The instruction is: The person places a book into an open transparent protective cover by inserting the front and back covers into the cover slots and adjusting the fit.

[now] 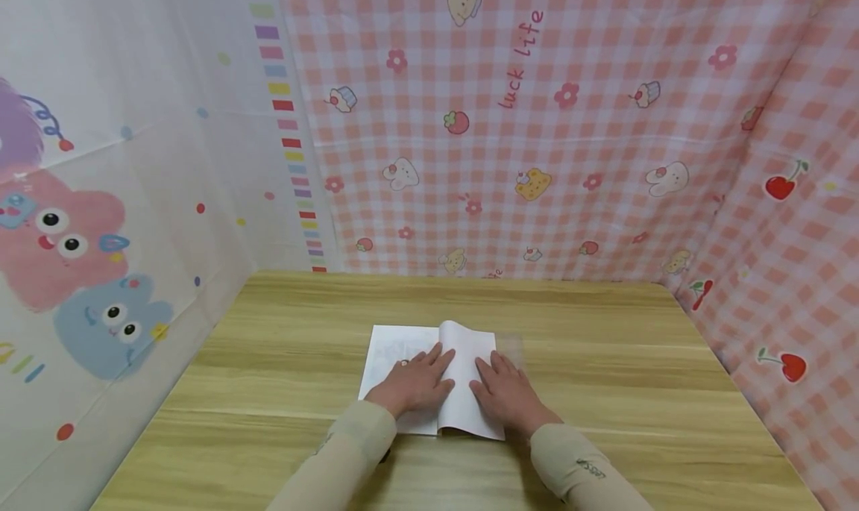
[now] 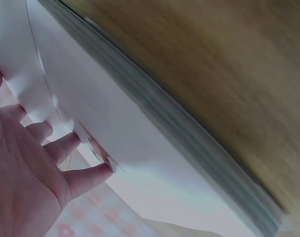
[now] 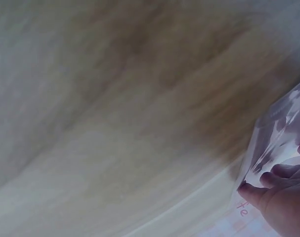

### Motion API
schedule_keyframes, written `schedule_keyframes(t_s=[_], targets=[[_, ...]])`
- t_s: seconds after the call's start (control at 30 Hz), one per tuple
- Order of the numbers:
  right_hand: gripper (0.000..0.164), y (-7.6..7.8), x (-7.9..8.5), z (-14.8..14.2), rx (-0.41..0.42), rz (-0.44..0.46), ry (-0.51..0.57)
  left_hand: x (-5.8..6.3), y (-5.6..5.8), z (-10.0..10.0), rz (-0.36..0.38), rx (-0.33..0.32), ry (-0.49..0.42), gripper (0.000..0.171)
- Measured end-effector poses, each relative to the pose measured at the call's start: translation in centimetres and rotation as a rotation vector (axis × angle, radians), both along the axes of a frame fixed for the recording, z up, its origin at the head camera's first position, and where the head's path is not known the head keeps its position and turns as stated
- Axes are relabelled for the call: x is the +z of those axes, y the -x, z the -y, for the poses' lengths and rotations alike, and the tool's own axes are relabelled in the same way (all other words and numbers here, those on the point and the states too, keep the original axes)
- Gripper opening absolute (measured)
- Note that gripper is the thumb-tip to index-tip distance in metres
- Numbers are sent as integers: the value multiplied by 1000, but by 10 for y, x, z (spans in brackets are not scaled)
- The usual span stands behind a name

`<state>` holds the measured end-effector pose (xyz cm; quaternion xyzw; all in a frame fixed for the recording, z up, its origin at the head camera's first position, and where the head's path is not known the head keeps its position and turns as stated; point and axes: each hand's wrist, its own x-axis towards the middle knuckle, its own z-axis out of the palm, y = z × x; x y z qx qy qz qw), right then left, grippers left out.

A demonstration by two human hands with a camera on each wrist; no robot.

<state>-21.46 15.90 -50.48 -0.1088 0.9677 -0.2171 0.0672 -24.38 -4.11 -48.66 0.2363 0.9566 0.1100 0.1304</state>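
An open book [image 1: 385, 342] with white pages lies on the table, a faint printed picture on its left page. My left hand [image 1: 417, 383] rests on that page beside the spine, fingers outstretched. The right page [image 1: 461, 410] bulges up near the spine. My right hand [image 1: 508, 393] lies spread on its outer part. From under the right side sticks out a clear plastic cover [image 3: 283, 116], with my right fingertips over it in the right wrist view. In the left wrist view the thick stack of page edges [image 2: 162, 118] shows, and fingertips press on the paper.
The wood-grain table [image 1: 624, 362] spreads around the book. A pink checked cloth [image 1: 570, 138] hangs behind and on the right, and a white cartoon cloth [image 1: 174, 198] on the left. A small dark object [image 1: 385, 457] shows beside the left sleeve.
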Motion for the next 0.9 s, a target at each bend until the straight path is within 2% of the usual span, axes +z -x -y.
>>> schedule_keyframes(t_s=[0.27, 0.6, 0.73, 0.9], targets=[[53, 0, 0, -1, 29, -26, -23, 1, -1, -5, 0, 28, 27, 58], [53, 0, -4, -2, 53, -29, -27, -3, -8, -12, -26, 23, 99, 59], [54, -1, -5, -2, 51, -22, -52, -9, -3, -10, -27, 13, 95, 60], [54, -1, -4, -1, 38, -15, -38, -13, 5, -3, 3, 15, 25, 59]])
